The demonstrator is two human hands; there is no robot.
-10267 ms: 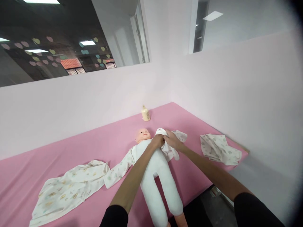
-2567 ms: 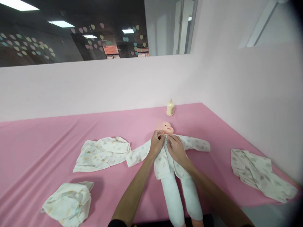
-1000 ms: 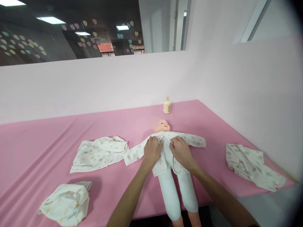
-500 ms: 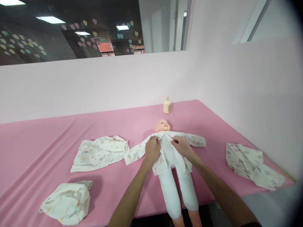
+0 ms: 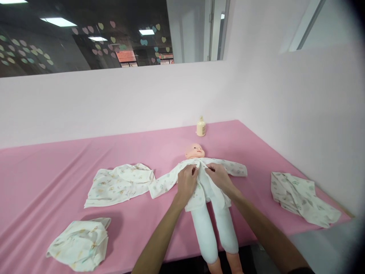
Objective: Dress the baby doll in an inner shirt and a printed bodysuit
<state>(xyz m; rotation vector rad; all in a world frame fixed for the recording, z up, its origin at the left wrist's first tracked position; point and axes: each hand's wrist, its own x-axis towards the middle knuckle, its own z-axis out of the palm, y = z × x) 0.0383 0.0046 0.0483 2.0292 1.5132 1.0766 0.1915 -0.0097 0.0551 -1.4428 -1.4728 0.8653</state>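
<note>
Pink table [image 5: 57, 163] in a pale-walled corner; both hands' grip pinches the doll [image 5: 196, 152]'s shirt [image 5: 171, 179] front.

Table [image 5: 57, 160]: matt pink cloth cover, lightly creased. Doll [image 5: 195, 150]: smooth plastic head, soft white cloth legs. Printed shirt [image 5: 228, 167] on the doll: thin matt cotton-like cloth. Bottle [image 5: 201, 127], upper centre: smooth plastic.

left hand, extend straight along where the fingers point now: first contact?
The left hand points up the doll's chest, so it would likely first meet the shirt collar, then the doll's head. The bottle lies farther; depth is unclear.
</note>
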